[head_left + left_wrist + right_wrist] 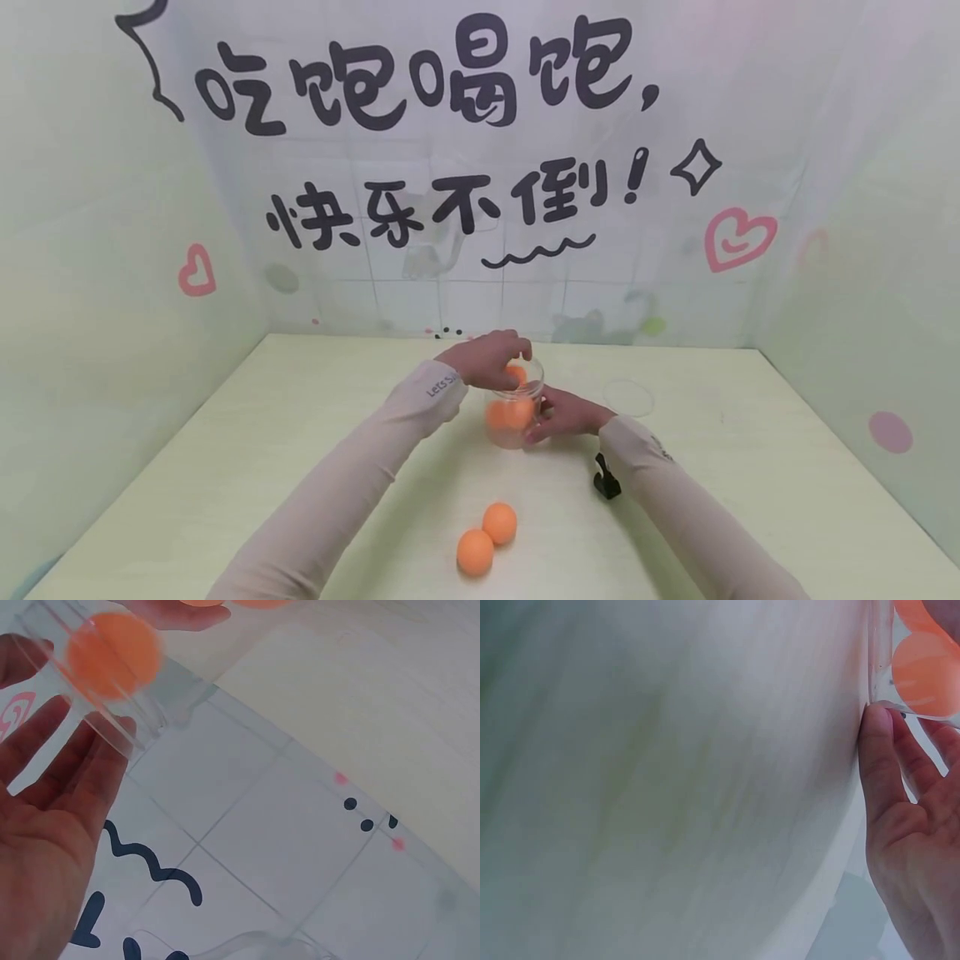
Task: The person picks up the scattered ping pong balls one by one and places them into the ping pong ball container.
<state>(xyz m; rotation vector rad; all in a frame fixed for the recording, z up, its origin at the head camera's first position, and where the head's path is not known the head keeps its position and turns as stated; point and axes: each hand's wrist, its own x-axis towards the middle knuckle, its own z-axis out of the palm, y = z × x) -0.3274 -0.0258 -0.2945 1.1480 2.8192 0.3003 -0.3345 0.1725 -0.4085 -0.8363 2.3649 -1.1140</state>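
Note:
A clear plastic jar (538, 385) stands towards the back of the table, with orange balls (501, 414) in its lower part. Another orange ball (116, 654), slightly blurred, is just inside the jar's mouth. My left hand (486, 360) is over the mouth, its fingers (105, 761) spread at the rim and apart from that ball. From the right, my right hand (572, 414) holds the jar low on its side, thumb and fingers (880, 754) against the wall near the base. Two more orange balls (476, 552) lie together at the table's front.
A clear round lid (630, 398) lies right of the jar. Beside the right forearm is a small black object (606, 479) with an upright prong. A white printed curtain (420, 292) hangs behind the table (337, 400), with pale walls on both sides.

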